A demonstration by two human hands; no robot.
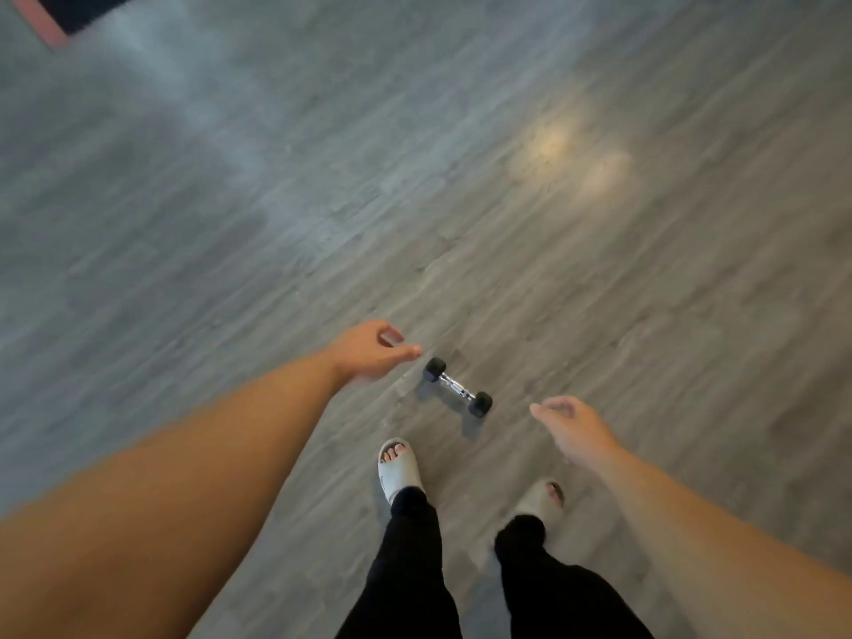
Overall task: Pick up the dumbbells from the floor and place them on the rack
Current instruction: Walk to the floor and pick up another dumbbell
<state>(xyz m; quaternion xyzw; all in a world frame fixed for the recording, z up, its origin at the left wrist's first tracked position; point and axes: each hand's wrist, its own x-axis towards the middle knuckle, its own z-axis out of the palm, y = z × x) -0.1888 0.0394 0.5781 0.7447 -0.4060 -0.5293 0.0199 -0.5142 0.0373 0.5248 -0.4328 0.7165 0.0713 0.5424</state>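
A small dumbbell (458, 386) with black hex heads and a chrome handle lies on the grey wood-look floor, just ahead of my feet. My left hand (371, 351) hovers to its upper left, fingers loosely curled and empty, well above the floor. To the dumbbell's right, my right hand (571, 427) hangs with relaxed fingers apart, holding nothing. Neither hand touches the dumbbell. No rack is in view.
My feet in pale slides (397, 468) and black trousers stand just behind the dumbbell. A dark mat with a reddish border (44, 18) lies at the far top left corner. The floor (599, 251) stretches ahead, with a bright light reflection on it.
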